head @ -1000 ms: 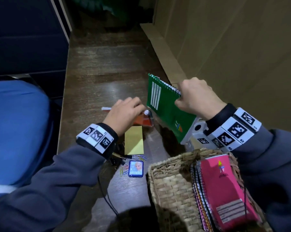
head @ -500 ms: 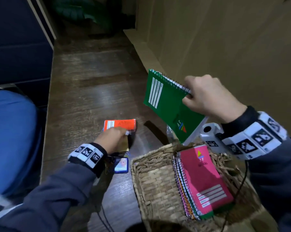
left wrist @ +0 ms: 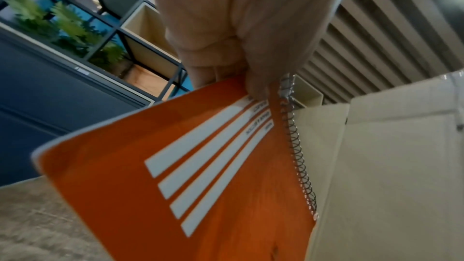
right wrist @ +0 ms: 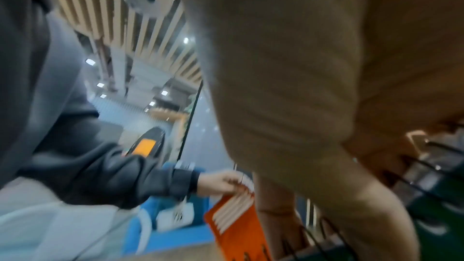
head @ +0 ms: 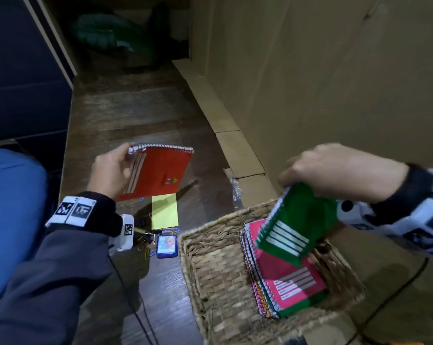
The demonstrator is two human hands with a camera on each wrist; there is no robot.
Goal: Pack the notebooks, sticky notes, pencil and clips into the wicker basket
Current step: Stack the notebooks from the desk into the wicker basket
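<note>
Gripping: left hand fingers curl round orange notebook, lifted off the table
Right hand: fingers pinch green notebook, tilted just above wicker basket

The green notebook hides the right hand's fingers, and small clips blur together.

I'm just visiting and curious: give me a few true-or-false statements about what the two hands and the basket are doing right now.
1. The left hand holds an orange spiral notebook above the table. True.
2. The right hand is empty. False: it grips a green spiral notebook over the woven wicker basket.
3. The basket holds no notebooks. False: a pink spiral notebook tops a stack inside.
4. A yellow sticky note pad lies on the table. True.
</note>
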